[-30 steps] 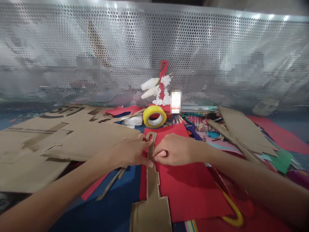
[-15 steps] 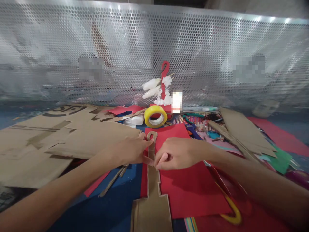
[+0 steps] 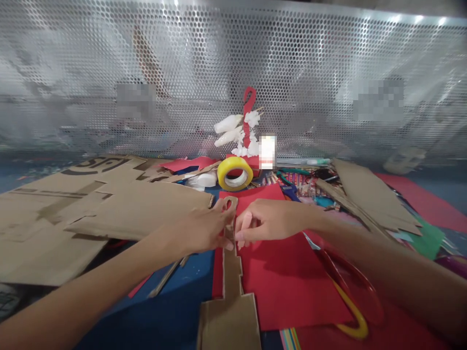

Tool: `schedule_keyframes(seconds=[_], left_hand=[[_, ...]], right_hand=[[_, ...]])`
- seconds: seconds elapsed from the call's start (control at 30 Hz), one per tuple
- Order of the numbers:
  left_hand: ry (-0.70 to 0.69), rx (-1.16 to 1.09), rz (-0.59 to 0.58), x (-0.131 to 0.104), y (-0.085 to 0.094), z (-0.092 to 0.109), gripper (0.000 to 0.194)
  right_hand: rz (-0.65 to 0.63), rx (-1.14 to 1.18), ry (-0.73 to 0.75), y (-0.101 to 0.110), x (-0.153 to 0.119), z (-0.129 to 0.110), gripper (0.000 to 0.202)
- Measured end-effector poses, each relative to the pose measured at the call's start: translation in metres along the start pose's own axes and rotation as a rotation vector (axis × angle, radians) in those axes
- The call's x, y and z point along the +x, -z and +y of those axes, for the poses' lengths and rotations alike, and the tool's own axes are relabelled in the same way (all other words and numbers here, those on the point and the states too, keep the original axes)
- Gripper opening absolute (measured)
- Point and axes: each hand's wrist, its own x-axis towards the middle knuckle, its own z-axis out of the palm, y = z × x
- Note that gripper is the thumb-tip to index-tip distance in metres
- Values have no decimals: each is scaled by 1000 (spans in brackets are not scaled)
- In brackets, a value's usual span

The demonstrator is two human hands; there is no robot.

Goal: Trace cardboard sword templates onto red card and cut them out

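Observation:
A brown cardboard cutout (image 3: 232, 277) with a stepped edge and a hooked, looped top lies on a sheet of red paper (image 3: 292, 287). My left hand (image 3: 204, 226) rests over its narrow upper part, fingertips near the loop and thumb lower down, holding it against the paper. My right hand (image 3: 264, 221) is closed just right of the strip, its fingertips at the cardboard's edge. Whatever those fingers pinch is too hidden to make out. Beyond the loop stands a roll of yellow tape (image 3: 235, 173).
Large cardboard pieces (image 3: 146, 206) cover the left. Behind the tape stands a red hook-shaped piece with white flowers (image 3: 248, 126), before a perforated metal panel (image 3: 292, 63). Another cardboard piece (image 3: 372, 197) and mixed craft supplies lie right; yellow-handled scissors (image 3: 359, 325) show partly beneath the red paper.
My right hand has shifted slightly up along the strip, and its fingers have changed position. The left hand stays on the cardboard with its fingers slightly moved. The camera view has shifted a little.

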Motion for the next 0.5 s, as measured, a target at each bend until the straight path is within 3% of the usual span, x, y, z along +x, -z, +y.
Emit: schedule_keyframes(seconds=[0.07,0.13,0.5], left_hand=[[-56,8,-22,-3,3,5,31],[-98,21,-36,-5,5,7,20],[-184,101,-31,-4,2,3,23]], right_hand=[[-13,-8,10,-3,2,3,28],[-14,-13,18,-6,4,6,29],[-31,-26,29,-10,6,4,32]])
